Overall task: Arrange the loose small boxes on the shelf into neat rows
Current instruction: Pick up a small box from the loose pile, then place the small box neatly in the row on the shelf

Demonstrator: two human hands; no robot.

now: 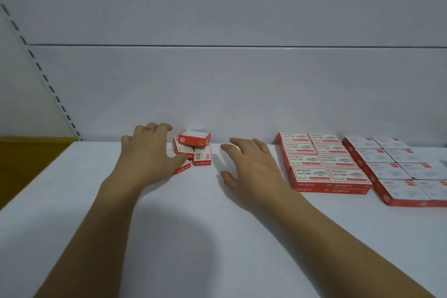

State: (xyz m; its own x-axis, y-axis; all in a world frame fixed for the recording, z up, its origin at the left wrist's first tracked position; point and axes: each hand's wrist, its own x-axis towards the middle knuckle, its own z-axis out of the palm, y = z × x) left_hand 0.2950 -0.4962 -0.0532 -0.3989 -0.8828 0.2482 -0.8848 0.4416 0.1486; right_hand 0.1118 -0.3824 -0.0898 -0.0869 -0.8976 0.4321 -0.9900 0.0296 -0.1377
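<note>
A loose pile of small red-and-white boxes [196,150] lies on the white shelf [169,225] close to the back wall. One box sits tilted on top of the others. My left hand [147,155] covers the pile's left side with fingers spread and loosely curved. Its thumb touches a low box [183,168] that peeks out beneath it. My right hand [251,164] hovers flat and empty just right of the pile, fingers straight and apart from the boxes.
Right of my hands, a neat block of red-and-white boxes [324,162] stands in two columns. A second tidy block [399,169] runs off the right edge. The shelf's left edge meets a yellow surface [29,164] and a slotted upright [48,80].
</note>
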